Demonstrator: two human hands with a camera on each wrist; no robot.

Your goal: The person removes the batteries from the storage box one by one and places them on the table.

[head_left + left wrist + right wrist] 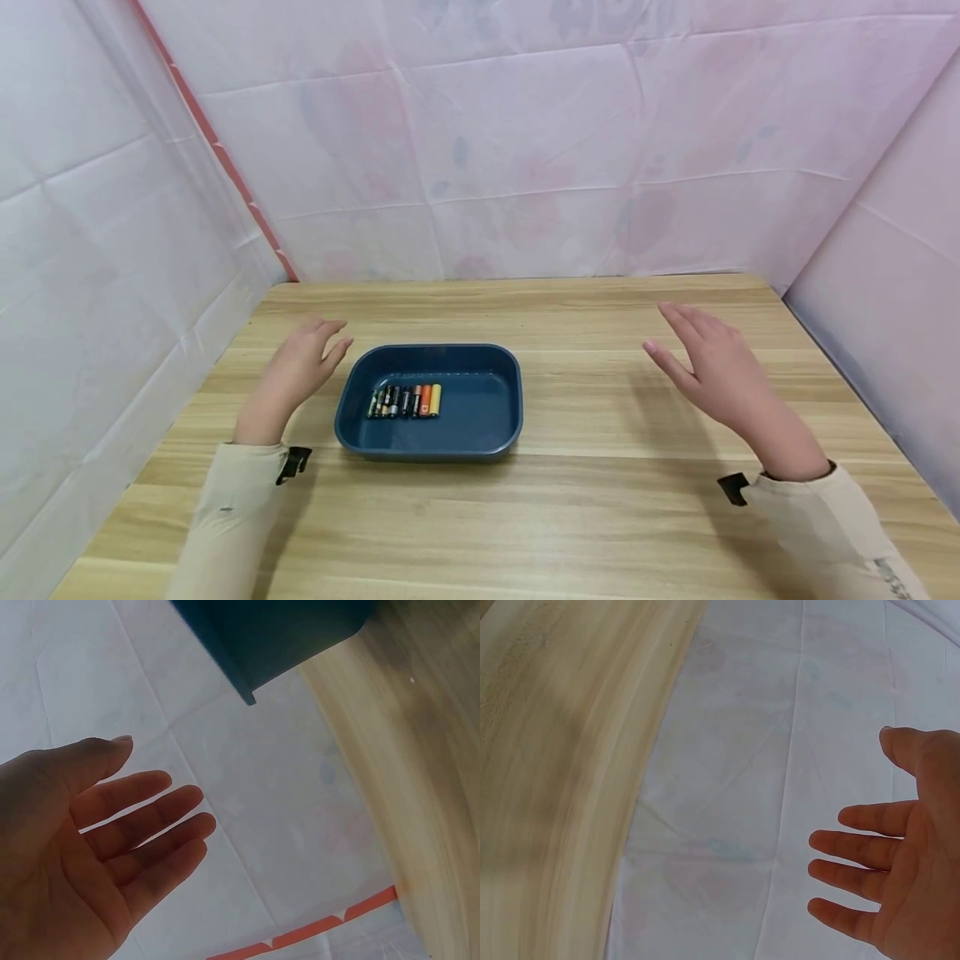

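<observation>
A dark blue plastic tray sits on the wooden table, and a row of several small batteries lies in its left half. My left hand hovers just left of the tray with fingers straight, holding nothing. In the left wrist view its palm faces the camera and the tray's corner shows above. My right hand hangs open well to the right of the tray, apart from it. The right wrist view shows its spread fingers, empty.
White and pink sheeting walls in the table at the back and on both sides. An orange-red strip runs down the back left corner. Light sleeves cover both forearms.
</observation>
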